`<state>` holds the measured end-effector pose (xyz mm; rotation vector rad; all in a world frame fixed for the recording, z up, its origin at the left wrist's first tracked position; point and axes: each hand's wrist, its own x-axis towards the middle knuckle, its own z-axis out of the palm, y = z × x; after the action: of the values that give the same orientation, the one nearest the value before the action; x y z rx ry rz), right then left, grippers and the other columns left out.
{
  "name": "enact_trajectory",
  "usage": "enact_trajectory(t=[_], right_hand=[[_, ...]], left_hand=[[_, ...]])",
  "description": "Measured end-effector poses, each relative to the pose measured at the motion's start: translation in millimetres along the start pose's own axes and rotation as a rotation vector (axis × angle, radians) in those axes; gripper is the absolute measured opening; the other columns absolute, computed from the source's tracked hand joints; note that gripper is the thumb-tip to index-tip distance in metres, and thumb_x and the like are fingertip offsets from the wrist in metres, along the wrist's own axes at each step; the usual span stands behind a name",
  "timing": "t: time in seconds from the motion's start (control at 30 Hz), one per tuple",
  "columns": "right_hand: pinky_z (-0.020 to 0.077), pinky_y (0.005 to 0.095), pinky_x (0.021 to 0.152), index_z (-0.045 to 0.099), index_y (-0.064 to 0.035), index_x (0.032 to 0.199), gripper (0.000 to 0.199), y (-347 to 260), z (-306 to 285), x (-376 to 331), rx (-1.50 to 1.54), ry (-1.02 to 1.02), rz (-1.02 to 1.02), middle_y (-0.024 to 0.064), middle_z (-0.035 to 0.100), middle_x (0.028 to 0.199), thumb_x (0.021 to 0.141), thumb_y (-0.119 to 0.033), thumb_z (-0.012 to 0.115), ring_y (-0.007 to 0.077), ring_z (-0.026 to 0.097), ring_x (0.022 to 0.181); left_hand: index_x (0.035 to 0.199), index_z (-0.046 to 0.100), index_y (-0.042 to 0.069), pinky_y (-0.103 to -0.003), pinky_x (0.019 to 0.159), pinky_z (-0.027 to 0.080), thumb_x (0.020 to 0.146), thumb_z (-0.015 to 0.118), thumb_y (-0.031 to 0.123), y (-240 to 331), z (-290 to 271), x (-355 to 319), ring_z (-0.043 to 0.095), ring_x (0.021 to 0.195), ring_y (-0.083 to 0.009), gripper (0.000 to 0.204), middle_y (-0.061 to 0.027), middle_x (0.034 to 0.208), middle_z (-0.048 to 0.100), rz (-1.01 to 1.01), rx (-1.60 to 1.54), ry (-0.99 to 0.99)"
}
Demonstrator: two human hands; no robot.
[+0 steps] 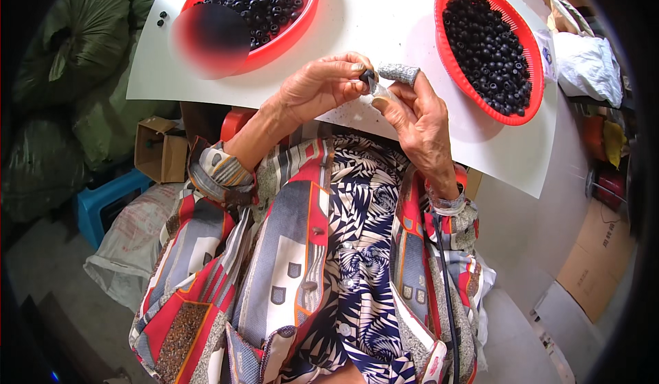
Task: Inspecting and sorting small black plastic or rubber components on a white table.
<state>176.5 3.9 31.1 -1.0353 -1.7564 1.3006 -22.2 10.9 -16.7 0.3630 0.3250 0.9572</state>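
Between the thumb and fingertips of my left hand (317, 90) is a small round black part (367, 76), held just above the white table. My right hand (424, 124) meets it from the right, its thumb and fingers pinched on a small thin, pale, shiny piece (377, 88) whose kind I cannot make out. That piece touches or nearly touches the black part. A grey knitted finger sleeve (399, 74) covers the index finger of my right hand. Both hands hover near the table's front edge, above my lap.
A red basket (312, 13) of black parts stands at the far left, partly hidden by a blurred patch. Another red basket (439, 49) of them is at the right. Loose black parts (161, 18) lie on the white table (364, 23). A cardboard box (159, 152) and blue stool (93, 209) are at left.
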Motion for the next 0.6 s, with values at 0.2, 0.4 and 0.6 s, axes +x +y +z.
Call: enact_trajectory(t=[0.2,0.4,0.6], right_hand=[[0.0502,0.0331,0.066,0.050,0.0039,0.099,0.026,-3,0,0,-0.035,-0.007,-0.031,0.0186,0.063,0.077,0.081,-0.008,0.064,0.0252,0.064,0.071],[0.0477,0.0345,0.061,0.049,0.0029,0.095,0.025,3,1,-1,-0.058,-0.010,-0.080,0.0165,0.060,0.070,0.080,-0.010,0.066,0.0263,0.061,0.064],[0.0468,0.0353,0.058,0.047,0.0019,0.091,0.026,8,1,-2,-0.081,-0.037,-0.088,0.0172,0.059,0.069,0.080,-0.011,0.067,0.0305,0.061,0.062]], left_hand=[[0.099,0.057,-0.005,-0.022,0.073,0.051,0.086,0.060,0.007,1,1,-1,0.059,0.081,-0.0130,0.018,-0.0087,0.092,0.060,-0.025,0.037,0.013],[0.104,0.053,-0.010,-0.017,0.063,0.048,0.086,0.058,0.003,1,-1,-1,0.056,0.068,-0.0091,0.023,-0.0129,0.093,0.059,-0.061,0.001,0.021],[0.098,0.059,-0.007,-0.021,0.068,0.050,0.086,0.059,0.007,7,-3,-2,0.060,0.070,-0.0125,0.018,-0.0094,0.087,0.062,-0.138,0.021,-0.010]])
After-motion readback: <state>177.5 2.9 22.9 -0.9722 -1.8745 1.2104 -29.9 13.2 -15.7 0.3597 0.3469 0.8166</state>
